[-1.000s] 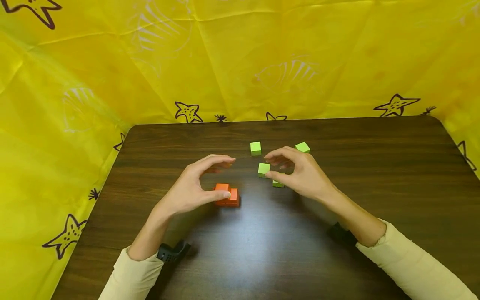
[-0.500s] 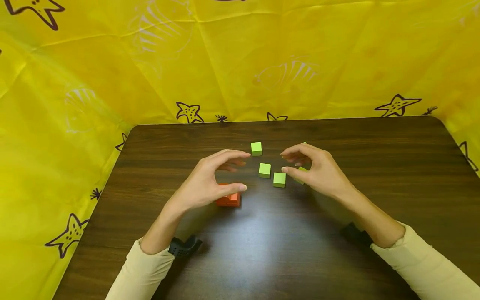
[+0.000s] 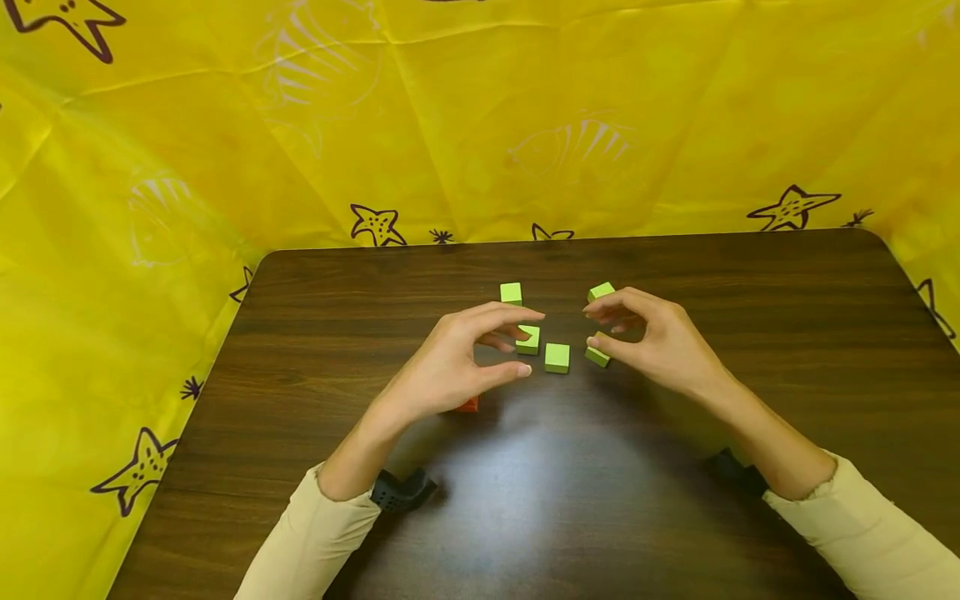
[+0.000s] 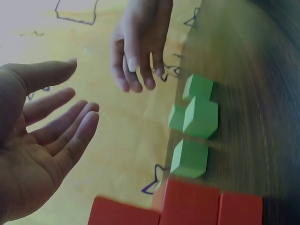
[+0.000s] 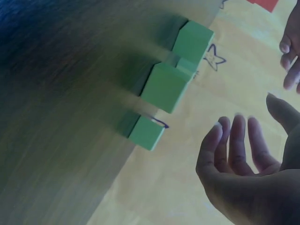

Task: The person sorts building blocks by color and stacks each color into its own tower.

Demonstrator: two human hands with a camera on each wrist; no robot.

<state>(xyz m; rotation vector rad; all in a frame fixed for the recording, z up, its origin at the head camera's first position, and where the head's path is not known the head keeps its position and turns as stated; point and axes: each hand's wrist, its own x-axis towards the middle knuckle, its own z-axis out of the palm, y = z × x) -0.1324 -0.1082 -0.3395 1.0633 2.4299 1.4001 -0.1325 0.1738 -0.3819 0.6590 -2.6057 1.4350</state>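
My left hand [image 3: 461, 360] hovers over red-orange blocks [image 3: 469, 405], hiding most of them in the head view. Its fingers and thumb are apart, with nothing between them. In the left wrist view the red blocks [image 4: 190, 204] sit close together at the bottom. My right hand [image 3: 663, 346] is held above the right side of several green cubes, its fingers loosely bent around air. Closest to its thumb is one green cube [image 3: 597, 352], and another green cube [image 3: 601, 292] shows behind its fingertips. Between the hands lies a green cube [image 3: 557, 357]; a further green cube [image 3: 528, 342] is partly covered by left fingers.
Farther back on the dark wooden table [image 3: 360, 308] is one more green cube [image 3: 511, 292]. A yellow cloth [image 3: 465, 125] with starfish and fish drawings hangs behind the table and along its left side. Dark straps [image 3: 402, 490] are worn at the wrists.
My left hand has moved right, across the red-orange blocks toward the green cubes. My right hand has shifted right, and green cubes it covered now show. The cubes appear to stay in place.
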